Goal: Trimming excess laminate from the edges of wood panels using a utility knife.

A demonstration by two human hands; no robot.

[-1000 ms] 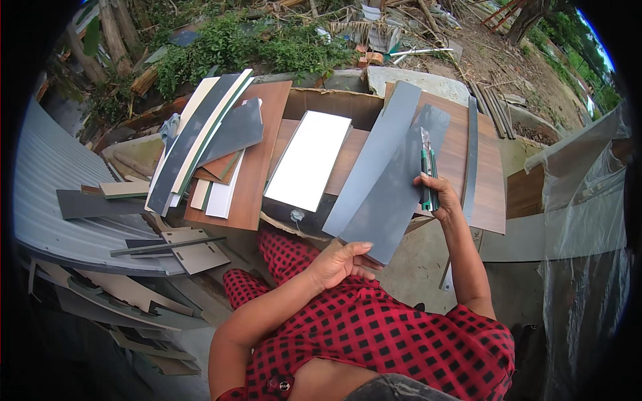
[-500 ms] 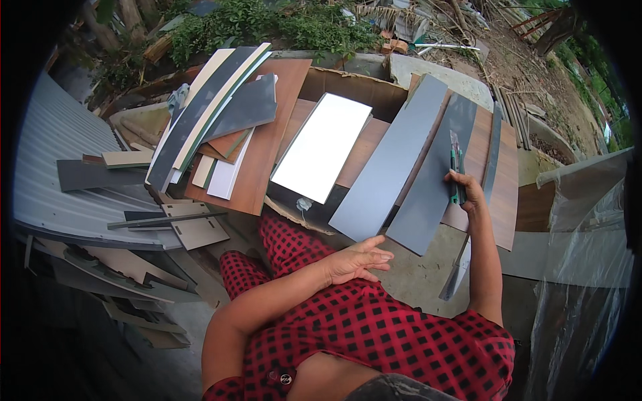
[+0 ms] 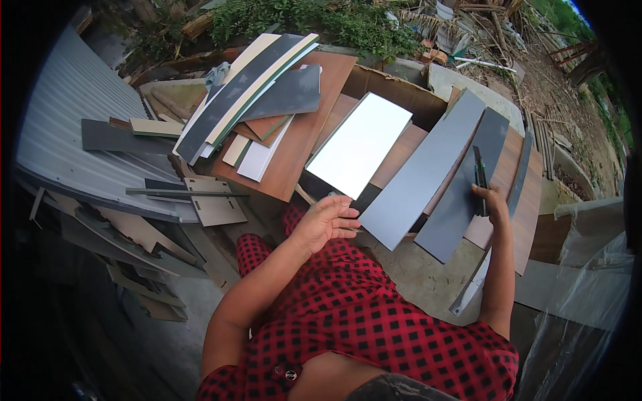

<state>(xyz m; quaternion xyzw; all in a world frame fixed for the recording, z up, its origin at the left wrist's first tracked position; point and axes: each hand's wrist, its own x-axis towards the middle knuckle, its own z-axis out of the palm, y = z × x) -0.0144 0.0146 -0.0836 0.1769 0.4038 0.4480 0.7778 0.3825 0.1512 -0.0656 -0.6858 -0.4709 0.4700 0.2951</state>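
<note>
Within the right hand (image 3: 493, 202), a knife (image 3: 480, 175); tip (image 3: 476, 152) outward.

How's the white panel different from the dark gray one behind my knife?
The white panel is very bright, while the dark gray panel is dark. In this view, the white panel looks shorter and wider than the dark gray panel. Your left hand is by the white panel's lower end; your right hand holds the knife in front of the dark gray panel. Both are flat.
</note>
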